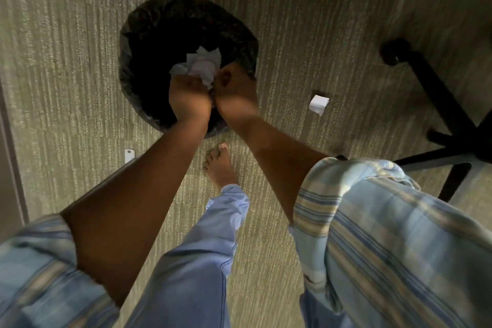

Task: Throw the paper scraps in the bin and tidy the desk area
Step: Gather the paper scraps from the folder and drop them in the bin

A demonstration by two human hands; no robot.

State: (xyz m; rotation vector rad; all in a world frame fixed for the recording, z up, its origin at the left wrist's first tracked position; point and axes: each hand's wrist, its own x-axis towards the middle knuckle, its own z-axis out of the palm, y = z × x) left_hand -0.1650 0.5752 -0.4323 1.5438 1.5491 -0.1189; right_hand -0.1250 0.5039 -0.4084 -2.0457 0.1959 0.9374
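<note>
A round bin (138, 34) lined with a black bag stands on the carpet in front of me. Both my hands are held together above its opening. My left hand (187, 97) and my right hand (235, 88) are closed around a bunch of crumpled white paper scraps (203, 65), which stick out beyond my fingers over the bin's dark inside. One more white paper scrap (319, 104) lies on the carpet to the right of the bin.
The black base of an office chair (442, 114), with a castor (394, 52), spreads over the carpet at the right. A small white tag (129, 155) lies on the floor at the left, near a grey panel edge (10, 141). My bare foot (219, 165) stands just before the bin.
</note>
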